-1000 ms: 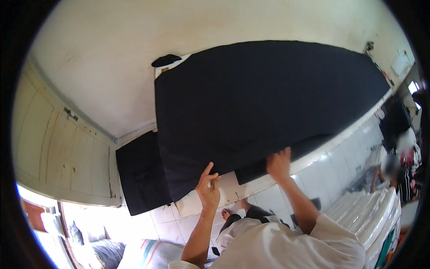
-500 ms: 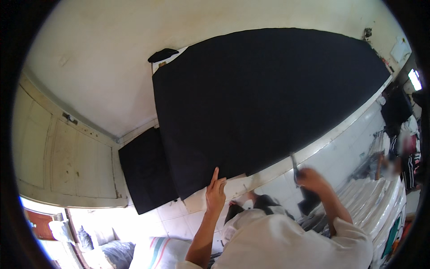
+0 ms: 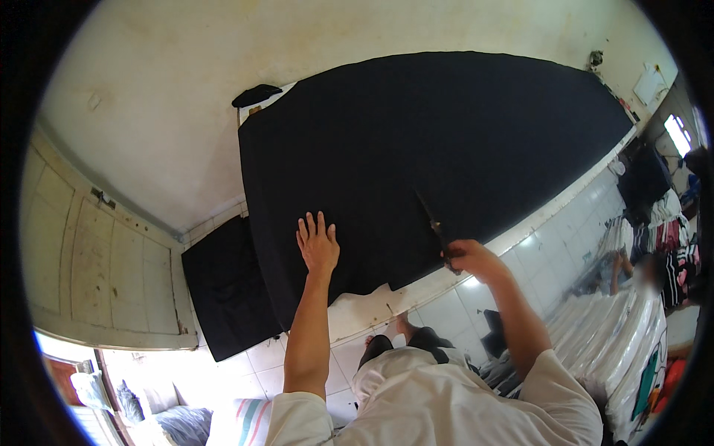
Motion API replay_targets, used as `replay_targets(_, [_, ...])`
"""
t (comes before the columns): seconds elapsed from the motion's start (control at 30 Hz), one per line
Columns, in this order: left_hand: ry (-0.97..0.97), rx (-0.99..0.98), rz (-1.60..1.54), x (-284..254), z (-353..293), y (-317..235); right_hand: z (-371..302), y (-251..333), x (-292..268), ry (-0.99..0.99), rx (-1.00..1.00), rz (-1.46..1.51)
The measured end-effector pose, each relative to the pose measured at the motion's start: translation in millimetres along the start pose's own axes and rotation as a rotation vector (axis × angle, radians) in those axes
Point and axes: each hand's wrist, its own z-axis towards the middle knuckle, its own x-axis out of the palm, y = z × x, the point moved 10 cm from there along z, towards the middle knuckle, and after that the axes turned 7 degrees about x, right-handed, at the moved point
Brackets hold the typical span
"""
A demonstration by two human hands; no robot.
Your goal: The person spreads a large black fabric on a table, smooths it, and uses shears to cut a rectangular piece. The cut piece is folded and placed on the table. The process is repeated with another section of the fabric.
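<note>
A large sheet of black cloth (image 3: 416,126) lies spread over a long white table (image 3: 513,234) and hangs down past its left end. My left hand (image 3: 317,245) rests flat on the cloth near its front left part, fingers stretched out and holding nothing. My right hand (image 3: 470,259) grips a pair of dark scissors (image 3: 439,227) by the handles, over the front edge of the cloth. The blades point away from me across the black fabric and look closed. Below the scissors, the cloth's front edge has a small step.
A pale wall (image 3: 171,59) runs behind the table, with a wooden door (image 3: 111,260) at the left. A small black item (image 3: 256,95) sits at the table's far left corner. Plastic-wrapped stacks (image 3: 595,334) stand at the right, near another person (image 3: 647,271). A striped sack (image 3: 242,424) lies at lower left.
My left hand has moved forward from the cloth's front edge and flattened onto it. My right hand has brought the scissors forward and left, from beside the table to over the cloth.
</note>
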Motion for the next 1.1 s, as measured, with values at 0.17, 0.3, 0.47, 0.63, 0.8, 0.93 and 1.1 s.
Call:
replay_targets(0.17, [0.150,-0.065,0.138,32.2,-21.0,31.4,-28.4,20.1,65.0,0.297,-0.126,0.358])
replay_targets(0.3, [0.092,-0.042,-0.020,3.6,-30.8,-2.9,-59.1,12.9,87.4,0.292,-0.056,0.446])
replay_targets(0.47, [0.017,0.521,-0.627,-41.8,-121.1,-132.8,-130.0,-40.8,110.9,0.476,0.057,0.519])
replay_targets(0.63, [-0.064,0.420,-0.474,-37.8,-137.6,-130.4,-172.9,-82.7,138.5,0.476,0.018,0.131])
replay_targets(0.8, [-0.139,0.418,-0.513,-48.3,-139.2,-123.4,-163.3,-79.7,172.1,0.554,-0.016,0.211])
replay_targets(0.93, [-0.068,0.355,-0.476,-39.4,-144.4,-128.3,-132.3,-58.7,179.7,0.517,-0.074,0.257])
replay_targets(1.1, [-0.042,0.323,-0.472,-30.7,-141.3,-129.4,-117.6,-35.4,178.9,0.495,-0.051,0.454])
